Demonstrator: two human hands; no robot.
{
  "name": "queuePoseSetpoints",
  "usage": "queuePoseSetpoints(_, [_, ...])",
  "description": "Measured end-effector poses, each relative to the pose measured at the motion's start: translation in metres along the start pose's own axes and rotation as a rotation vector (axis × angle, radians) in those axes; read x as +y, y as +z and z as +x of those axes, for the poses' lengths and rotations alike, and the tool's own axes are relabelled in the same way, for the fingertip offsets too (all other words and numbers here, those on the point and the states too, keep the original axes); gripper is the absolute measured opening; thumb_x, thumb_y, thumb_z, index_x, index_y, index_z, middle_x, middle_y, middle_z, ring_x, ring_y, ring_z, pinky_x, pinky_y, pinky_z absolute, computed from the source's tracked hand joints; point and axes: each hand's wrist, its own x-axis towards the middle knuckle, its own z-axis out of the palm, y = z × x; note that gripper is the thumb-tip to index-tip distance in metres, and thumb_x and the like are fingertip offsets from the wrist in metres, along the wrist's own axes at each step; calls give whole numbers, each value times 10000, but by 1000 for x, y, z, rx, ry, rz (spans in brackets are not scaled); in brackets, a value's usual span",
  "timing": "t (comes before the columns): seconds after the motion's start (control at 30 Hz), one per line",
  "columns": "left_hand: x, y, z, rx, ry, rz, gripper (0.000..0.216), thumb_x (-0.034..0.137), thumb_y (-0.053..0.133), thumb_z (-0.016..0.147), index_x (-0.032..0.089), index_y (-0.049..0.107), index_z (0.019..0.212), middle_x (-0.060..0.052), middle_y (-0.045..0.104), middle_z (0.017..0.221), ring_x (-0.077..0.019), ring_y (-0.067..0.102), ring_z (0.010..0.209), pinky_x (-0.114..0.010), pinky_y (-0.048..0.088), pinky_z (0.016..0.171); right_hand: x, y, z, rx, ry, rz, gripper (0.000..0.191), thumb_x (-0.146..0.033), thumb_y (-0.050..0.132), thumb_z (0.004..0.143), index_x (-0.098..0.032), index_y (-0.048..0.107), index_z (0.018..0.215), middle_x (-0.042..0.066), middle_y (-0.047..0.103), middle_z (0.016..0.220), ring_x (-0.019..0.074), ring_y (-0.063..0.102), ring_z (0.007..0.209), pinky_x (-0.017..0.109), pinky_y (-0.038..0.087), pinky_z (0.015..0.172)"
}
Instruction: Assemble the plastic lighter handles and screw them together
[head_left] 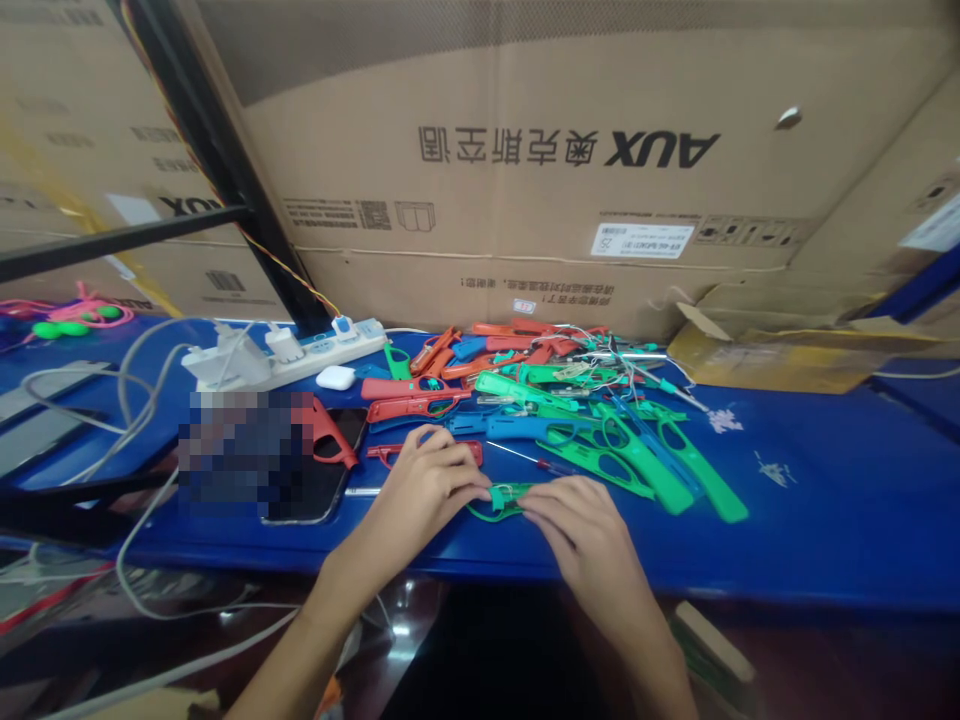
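Both hands meet over a green utility lighter casing near the table's front edge. My left hand is closed, its thumb and fingertips pinching the casing's left part by a small green piece. A metal tube sticks out to the left of that hand. My right hand pinches the casing's other end, hiding much of it. Just beyond lies a thin screwdriver with a dark handle. A red casing part is partly behind my left hand, and a blue casing lies farther back.
Green casings and red casings lie heaped with wires and tubes on the blue table. At left are a power strip, white earbud case and dark phone. Cardboard boxes stand behind.
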Motion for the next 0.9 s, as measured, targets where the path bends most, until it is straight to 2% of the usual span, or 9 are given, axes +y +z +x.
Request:
queuePoseSetpoints(0.2, [8,0,-3,4,16,127,176,205,615,1011,259,772,953,3,723,918,-193,571,875,-415,370,948,-1,-1,0,-7,21,-6,165,-159,615,1000,-244,739,1070,14,776,1031,199,665,960,385,475,909])
queuePoseSetpoints(0.33, [13,2,-6,28,25,162,174,185,611,1008,258,760,958,3,716,912,-194,576,864,-430,382,973,-1,-1,0,-8,22,-14,159,-182,600,1012,-242,736,1067,30,771,1030,210,666,957,390,476,909])
queuePoseSetpoints(0.43, [18,6,-10,77,18,187,179,159,602,1004,256,750,1027,-7,726,946,-209,591,906,-457,371,1027,-2,-1,0,-35,34,-52,212,-185,575,1023,-244,716,1170,51,753,1071,217,650,971,392,483,901])
queuePoseSetpoints(0.5, [21,9,-15,149,-1,195,190,156,607,1002,230,722,1133,-21,742,971,-219,596,928,-472,364,1052,-3,-1,0,-66,27,-90,314,-149,548,1025,-276,692,1272,55,732,1096,218,631,986,392,490,890])
queuePoseSetpoints(0.67, [25,13,-24,262,-65,100,253,112,626,990,210,649,1222,13,763,913,-186,607,860,-468,354,1073,-4,0,1,-80,-18,-123,465,-56,500,1003,-358,706,1291,53,692,1081,219,595,990,407,490,879])
queuePoseSetpoints(0.9, [22,11,-26,231,-122,-5,263,108,591,1007,256,634,1220,24,769,921,-173,637,856,-468,357,1067,-3,0,1,-93,-8,-119,479,-66,505,1005,-366,685,1332,56,678,1081,223,583,998,416,499,883])
